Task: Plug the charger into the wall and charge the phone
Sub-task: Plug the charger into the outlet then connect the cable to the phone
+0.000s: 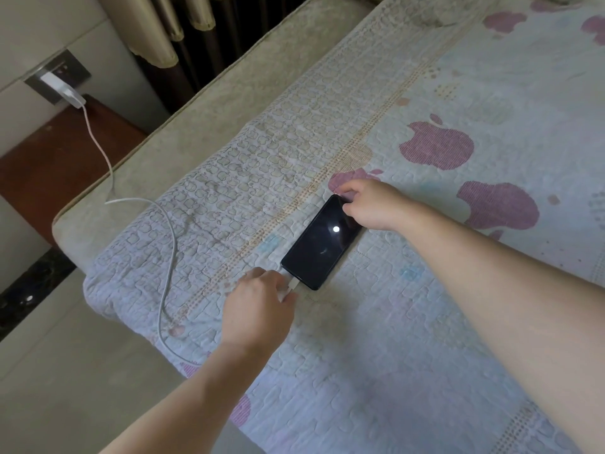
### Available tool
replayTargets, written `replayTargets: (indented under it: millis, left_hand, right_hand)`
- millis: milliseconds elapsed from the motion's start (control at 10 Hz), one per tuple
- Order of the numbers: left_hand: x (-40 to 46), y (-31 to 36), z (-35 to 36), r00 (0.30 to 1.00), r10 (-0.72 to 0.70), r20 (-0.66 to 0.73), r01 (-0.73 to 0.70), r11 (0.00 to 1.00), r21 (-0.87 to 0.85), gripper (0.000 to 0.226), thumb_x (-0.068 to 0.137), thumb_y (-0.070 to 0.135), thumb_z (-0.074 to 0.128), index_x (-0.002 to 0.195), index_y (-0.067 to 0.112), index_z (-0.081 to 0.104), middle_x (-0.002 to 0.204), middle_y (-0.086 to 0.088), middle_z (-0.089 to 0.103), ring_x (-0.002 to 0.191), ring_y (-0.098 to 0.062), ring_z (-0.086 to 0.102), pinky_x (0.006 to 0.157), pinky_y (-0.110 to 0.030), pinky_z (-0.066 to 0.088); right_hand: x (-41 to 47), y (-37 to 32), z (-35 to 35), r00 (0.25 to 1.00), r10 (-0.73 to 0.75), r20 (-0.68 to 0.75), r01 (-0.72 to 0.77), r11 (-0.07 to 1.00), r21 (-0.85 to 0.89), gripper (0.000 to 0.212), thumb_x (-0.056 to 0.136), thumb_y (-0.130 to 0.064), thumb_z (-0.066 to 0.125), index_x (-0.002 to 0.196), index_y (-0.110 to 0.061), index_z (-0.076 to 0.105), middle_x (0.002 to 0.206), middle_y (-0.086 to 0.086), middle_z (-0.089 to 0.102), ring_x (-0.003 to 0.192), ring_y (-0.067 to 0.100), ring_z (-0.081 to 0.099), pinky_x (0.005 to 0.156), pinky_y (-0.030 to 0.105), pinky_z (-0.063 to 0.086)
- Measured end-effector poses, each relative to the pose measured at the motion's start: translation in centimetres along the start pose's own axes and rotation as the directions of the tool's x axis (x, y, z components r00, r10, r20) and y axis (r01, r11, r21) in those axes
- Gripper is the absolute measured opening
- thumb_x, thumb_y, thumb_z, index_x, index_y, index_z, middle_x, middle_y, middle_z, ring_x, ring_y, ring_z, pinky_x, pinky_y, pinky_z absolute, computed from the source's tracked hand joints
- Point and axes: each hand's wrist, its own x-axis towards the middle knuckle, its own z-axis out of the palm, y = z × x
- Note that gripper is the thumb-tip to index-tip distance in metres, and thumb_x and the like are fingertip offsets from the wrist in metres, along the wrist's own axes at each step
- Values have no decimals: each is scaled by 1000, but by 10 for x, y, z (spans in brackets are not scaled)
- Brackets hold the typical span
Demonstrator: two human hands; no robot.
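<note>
A black phone [322, 244] lies face up on the quilted bed cover, its dark screen reflecting a round light. My right hand [370, 203] grips the phone's far end. My left hand [262, 303] pinches the white cable plug [292, 284] right at the phone's near end; whether the plug is fully seated is hidden by my fingers. The white cable [165, 257] loops across the bed corner and runs up to a white charger [67, 90] sitting in the grey wall socket [57, 77] at the upper left.
The bed [425, 322] with its patterned quilt fills most of the view. A brown bedside table [59, 158] stands under the socket, between the wall and the mattress. Dark curtains [183, 34] hang at the top. Pale floor tiles [65, 371] lie at the lower left.
</note>
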Motion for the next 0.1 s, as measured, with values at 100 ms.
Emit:
replayTargets:
  millis: [100]
  left_hand:
    - [-5, 0, -8, 999, 24, -43, -23, 999, 24, 28, 89, 37, 69, 111, 19, 72, 113, 3, 67, 100, -23, 64, 81, -38, 55]
  right_hand:
    - [-14, -1, -4, 999, -27, -37, 25, 998, -54, 52, 93, -23, 55, 144, -30, 48, 145, 0, 53, 115, 18, 53, 80, 25, 39]
